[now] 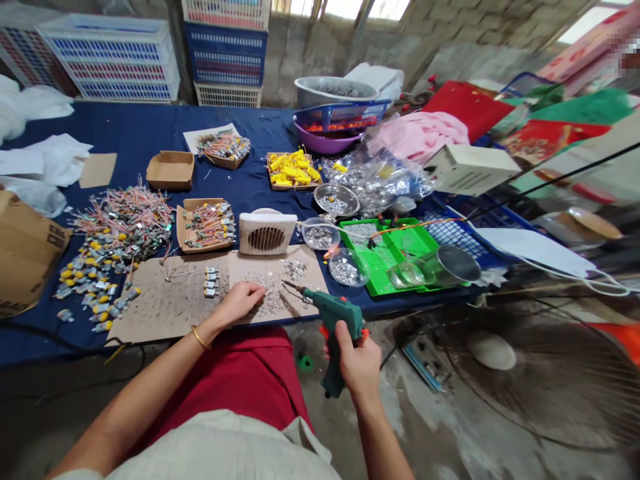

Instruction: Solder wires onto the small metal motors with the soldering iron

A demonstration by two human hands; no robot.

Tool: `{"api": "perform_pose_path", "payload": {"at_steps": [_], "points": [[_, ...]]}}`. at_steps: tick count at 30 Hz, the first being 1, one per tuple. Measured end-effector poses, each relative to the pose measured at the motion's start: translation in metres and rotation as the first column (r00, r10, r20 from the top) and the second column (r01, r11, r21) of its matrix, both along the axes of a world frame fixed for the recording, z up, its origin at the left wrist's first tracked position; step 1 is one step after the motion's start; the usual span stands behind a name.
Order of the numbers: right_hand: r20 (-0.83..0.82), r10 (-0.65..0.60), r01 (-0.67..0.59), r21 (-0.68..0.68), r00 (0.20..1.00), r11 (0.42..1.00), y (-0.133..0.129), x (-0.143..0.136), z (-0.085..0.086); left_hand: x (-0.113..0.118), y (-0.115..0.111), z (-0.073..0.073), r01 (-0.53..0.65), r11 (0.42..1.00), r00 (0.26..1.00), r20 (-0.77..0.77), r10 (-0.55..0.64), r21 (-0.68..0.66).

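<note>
My right hand (361, 367) is wrapped round the handle of a green soldering gun (340, 313) with red parts. Its pointed tip aims left over the cardboard sheet (165, 293). My left hand (243, 301) rests on that cardboard with fingers curled together; anything in them is too small to make out. Loose small metal parts (294, 269) lie scattered near the fingertips. Just left of this hand, several small motors (211, 283) stand in a short row. A small vented fan box (267, 233) sits behind the hand at the cardboard's back edge.
Piles of wired parts (127, 217) and yellow-capped motors (95, 283) lie left. Behind are cardboard trays, one with yellow pieces (293, 168). Bowls of metal bits (349, 267) and a green basket (390, 233) stand right. A large floor fan (540, 380) is at lower right.
</note>
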State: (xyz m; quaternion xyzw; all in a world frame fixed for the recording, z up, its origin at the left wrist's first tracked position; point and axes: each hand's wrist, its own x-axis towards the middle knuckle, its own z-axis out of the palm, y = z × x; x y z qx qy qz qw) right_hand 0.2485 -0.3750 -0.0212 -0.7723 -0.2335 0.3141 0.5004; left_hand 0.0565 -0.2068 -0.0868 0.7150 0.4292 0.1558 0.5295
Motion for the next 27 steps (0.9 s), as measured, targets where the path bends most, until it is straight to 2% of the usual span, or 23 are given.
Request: {"api": "perform_pose_path", "payload": {"at_steps": [3, 8, 14, 18, 21, 24, 27], "points": [[0.003, 0.011, -0.011, 0.014, 1.000, 1.000, -0.002, 0.000, 0.001, 0.002, -0.003, -0.003, -0.062, 0.992, 0.998, 0.033, 0.058, 0.112], [0.003, -0.032, 0.032, 0.024, 0.999, 0.999, -0.006, 0.001, 0.004, 0.007, -0.004, -0.013, -0.196, 0.979, 0.968, 0.148, 0.201, -0.051], [-0.083, -0.062, 0.066, 0.046, 0.995, 0.997, -0.008, -0.001, 0.007, 0.008, -0.004, -0.013, -0.158, 0.987, 0.982, 0.102, 0.159, -0.017], [-0.222, -0.092, 0.128, 0.150, 0.971, 0.980, 0.016, -0.016, -0.004, 0.010, -0.010, -0.013, -0.159, 0.987, 0.981, 0.115, 0.159, -0.005], [-0.317, -0.087, 0.190, 0.312, 0.944, 0.931, 0.048, -0.032, -0.019, 0.013, -0.015, -0.013, -0.151, 0.988, 0.976, 0.153, 0.153, -0.026], [-0.366, -0.067, 0.191, 0.313, 0.928, 0.930, 0.075, -0.044, -0.032, 0.015, -0.019, -0.013, -0.142, 0.989, 0.976, 0.160, 0.145, -0.032], [-0.381, -0.031, 0.146, 0.277, 0.924, 0.950, 0.087, -0.050, -0.040, 0.017, -0.022, -0.013, -0.140, 0.987, 0.973, 0.175, 0.151, -0.074]]}}
